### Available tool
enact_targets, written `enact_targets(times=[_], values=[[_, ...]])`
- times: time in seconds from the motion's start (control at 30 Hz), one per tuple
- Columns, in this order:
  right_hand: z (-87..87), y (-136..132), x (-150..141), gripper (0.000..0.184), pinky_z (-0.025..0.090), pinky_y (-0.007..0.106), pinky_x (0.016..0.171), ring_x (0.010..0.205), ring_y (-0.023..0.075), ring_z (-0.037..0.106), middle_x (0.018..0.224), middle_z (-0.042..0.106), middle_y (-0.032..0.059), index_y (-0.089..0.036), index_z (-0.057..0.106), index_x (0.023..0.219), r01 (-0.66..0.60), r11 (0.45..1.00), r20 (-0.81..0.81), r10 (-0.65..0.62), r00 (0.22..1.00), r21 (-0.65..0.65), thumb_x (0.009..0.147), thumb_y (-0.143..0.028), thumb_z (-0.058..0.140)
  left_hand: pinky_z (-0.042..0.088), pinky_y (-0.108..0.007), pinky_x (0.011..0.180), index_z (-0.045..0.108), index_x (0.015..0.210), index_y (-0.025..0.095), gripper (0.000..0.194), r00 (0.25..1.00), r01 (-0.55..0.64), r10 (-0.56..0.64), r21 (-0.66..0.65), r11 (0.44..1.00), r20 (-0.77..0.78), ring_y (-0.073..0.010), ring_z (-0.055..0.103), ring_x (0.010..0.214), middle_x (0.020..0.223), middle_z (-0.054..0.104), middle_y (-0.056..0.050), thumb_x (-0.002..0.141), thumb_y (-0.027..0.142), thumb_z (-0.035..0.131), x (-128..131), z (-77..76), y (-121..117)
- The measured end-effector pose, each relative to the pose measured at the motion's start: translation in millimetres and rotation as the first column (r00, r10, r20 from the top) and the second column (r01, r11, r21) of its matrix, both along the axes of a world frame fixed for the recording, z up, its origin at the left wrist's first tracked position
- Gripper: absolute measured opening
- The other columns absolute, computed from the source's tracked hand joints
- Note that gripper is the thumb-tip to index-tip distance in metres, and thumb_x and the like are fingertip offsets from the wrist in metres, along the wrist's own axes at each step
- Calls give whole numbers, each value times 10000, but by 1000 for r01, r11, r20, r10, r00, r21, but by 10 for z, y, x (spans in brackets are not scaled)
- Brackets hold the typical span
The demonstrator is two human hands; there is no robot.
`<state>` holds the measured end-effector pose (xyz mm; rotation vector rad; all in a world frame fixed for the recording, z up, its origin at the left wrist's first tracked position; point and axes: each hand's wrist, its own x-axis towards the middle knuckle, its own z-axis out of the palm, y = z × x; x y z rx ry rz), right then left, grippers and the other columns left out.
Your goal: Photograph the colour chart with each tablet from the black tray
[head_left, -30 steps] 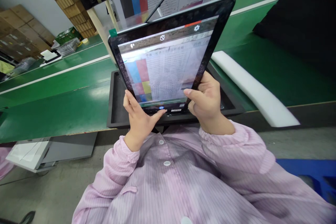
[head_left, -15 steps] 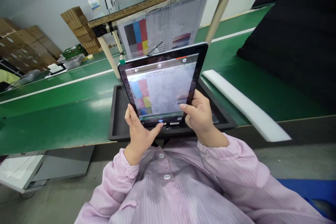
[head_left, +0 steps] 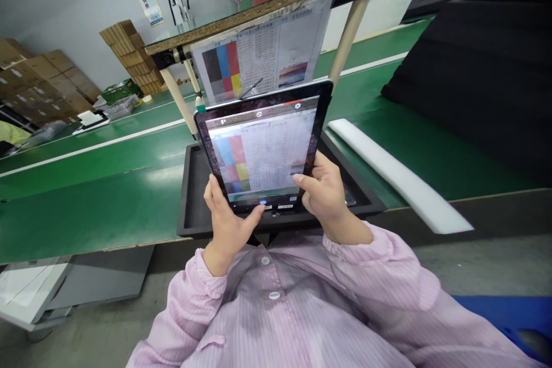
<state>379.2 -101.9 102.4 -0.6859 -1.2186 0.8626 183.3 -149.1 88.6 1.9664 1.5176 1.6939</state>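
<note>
I hold a black tablet (head_left: 263, 144) upright in both hands, above a black tray (head_left: 192, 207) on the green belt. My left hand (head_left: 226, 221) grips its lower left corner, thumb resting on the bottom bezel near a blue on-screen button. My right hand (head_left: 330, 195) grips the lower right edge, thumb laid across the screen's corner. The screen shows a camera view of the colour chart sheet (head_left: 263, 54) that hangs from a shelf behind the tablet. Both sleeves are pink striped.
A long white foam strip (head_left: 397, 181) lies on the green conveyor (head_left: 86, 195) to the right, with a large black foam block (head_left: 478, 75) beyond it. Cardboard boxes (head_left: 38, 80) and stacked trays stand far left. A grey stand is below the belt's edge at lower left.
The tablet has dropped lower and further from my face, looking smaller. My view has tilted up, showing more of the shelf and wall. Both hands keep the same grip.
</note>
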Motion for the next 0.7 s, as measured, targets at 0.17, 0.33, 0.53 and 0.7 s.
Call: enact_targets(times=[0.17, 0.33, 0.53, 0.7], values=[[-24, 56, 26, 388, 561, 373, 902, 1026, 243, 653, 1113, 682, 39, -221, 681, 1133, -38, 999, -2, 38, 999, -13, 786, -391, 718, 504, -368, 1057, 497, 1454, 277, 615, 700, 366, -240, -50, 929, 673, -216, 641, 1198, 1335, 636, -110, 925, 569, 608, -146, 108, 205], [104, 83, 12, 560, 441, 457, 1149, 1319, 257, 535, 1371, 590, 38, -292, 566, 1383, -103, 995, -14, 103, 995, 14, 862, -449, 699, 552, -272, 946, 756, 1077, 280, 462, 453, 486, -167, -85, 870, 876, -169, 716, 1027, 1153, 763, -32, 692, 501, 880, -261, 285, 380], [604, 65, 9, 677, 183, 425, 1286, 1528, 198, 198, 1637, 177, -58, -384, 119, 1619, -202, 957, 330, 125, 936, 210, 1036, -509, 441, 577, -245, 893, 750, 1096, 270, 433, 373, 461, -104, -87, 883, 922, -157, 731, 1000, 1129, 775, -24, 714, 421, 885, -324, 532, 341], [860, 134, 2, 693, 413, 375, 1167, 1450, 250, 380, 1629, 213, 4, -250, 107, 1634, -107, 955, 505, -49, 862, 275, 1054, -549, 338, 585, -264, 900, 747, 1077, 258, 406, 332, 433, -72, -84, 897, 941, -169, 729, 1017, 1132, 772, -25, 718, 393, 882, -357, 550, 295]])
